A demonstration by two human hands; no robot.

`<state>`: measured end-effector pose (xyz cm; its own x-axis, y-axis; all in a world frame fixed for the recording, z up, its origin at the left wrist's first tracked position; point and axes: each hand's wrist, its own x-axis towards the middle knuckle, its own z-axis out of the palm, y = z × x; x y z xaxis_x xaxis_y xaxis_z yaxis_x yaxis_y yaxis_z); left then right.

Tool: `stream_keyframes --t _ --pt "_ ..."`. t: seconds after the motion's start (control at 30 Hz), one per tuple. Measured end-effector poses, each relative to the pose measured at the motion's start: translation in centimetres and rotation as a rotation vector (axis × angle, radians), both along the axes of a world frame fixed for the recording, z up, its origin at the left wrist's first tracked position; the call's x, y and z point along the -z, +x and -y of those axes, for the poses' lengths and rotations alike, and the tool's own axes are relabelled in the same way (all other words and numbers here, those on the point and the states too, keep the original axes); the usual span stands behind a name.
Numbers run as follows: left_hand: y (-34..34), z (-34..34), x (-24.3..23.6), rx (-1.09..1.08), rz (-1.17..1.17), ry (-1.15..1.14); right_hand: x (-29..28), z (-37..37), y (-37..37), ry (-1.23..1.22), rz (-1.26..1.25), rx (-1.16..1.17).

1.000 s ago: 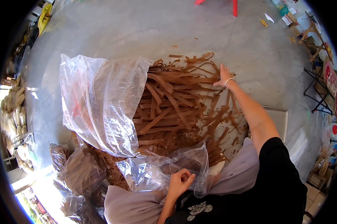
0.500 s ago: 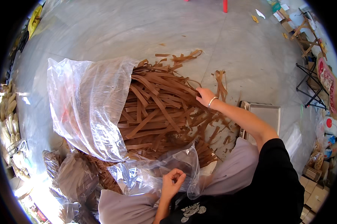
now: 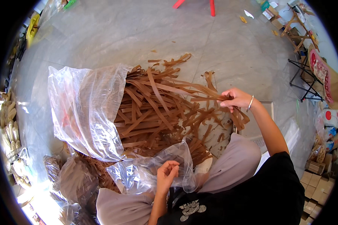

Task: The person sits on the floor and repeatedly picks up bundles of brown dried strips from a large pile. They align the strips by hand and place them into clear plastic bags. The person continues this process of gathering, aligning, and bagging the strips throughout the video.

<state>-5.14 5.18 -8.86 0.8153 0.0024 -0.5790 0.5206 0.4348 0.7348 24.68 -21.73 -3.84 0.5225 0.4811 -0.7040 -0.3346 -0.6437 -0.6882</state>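
Note:
My right hand (image 3: pixel 234 100) is closed round a bunch of long flat brown strips (image 3: pixel 199 90). Their ends hang past my fingers, and they stretch back left to the pile. The large pile of brown strips (image 3: pixel 146 112) spills from the mouth of a translucent white woven sack (image 3: pixel 88 108), which lies on its side. My left hand (image 3: pixel 167 175) is curled over my lap, its fingers bent in with nothing visible in them. Beside it, a clear plastic bag (image 3: pixel 142 176) lies across my lap, against the near edge of the pile.
A shallow metal tray (image 3: pixel 264 118) is partly behind my right forearm. Dark plastic-wrapped bundles (image 3: pixel 77 178) lie at the lower left. Loose strip scraps (image 3: pixel 178 60) are scattered on the concrete floor (image 3: pixel 131 33). A folding stand (image 3: pixel 305 80), boxes and bags line the right side; red legs (image 3: pixel 212 7) show at the top.
My right hand has moved right and toward me, drawing a bunch of strips out from the pile. The left hand stays over my lap, its fingers slightly shifted. The whole view has shifted a little.

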Motion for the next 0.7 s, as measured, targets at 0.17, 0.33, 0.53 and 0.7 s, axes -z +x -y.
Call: stream_keyframes --t 0.17,0.33,0.53,0.7 --pt "3.9 1.1 -1.7 -0.013 0.054 -0.179 -5.6 -3.3 -3.2 0.076 -0.03 -0.058" --pt "8.1 3.4 0.0 -0.317 0.14 -0.623 -5.6 -6.2 -10.5 0.079 0.688 -0.398" --pt "7.7 3.3 -3.2 -0.391 0.128 -0.578 -6.5 -7.9 -20.7 -0.013 0.64 -0.545" --pt "3.7 2.2 -4.5 -0.408 0.175 -0.507 -8.3 -7.2 -24.6 0.193 0.507 -0.197"
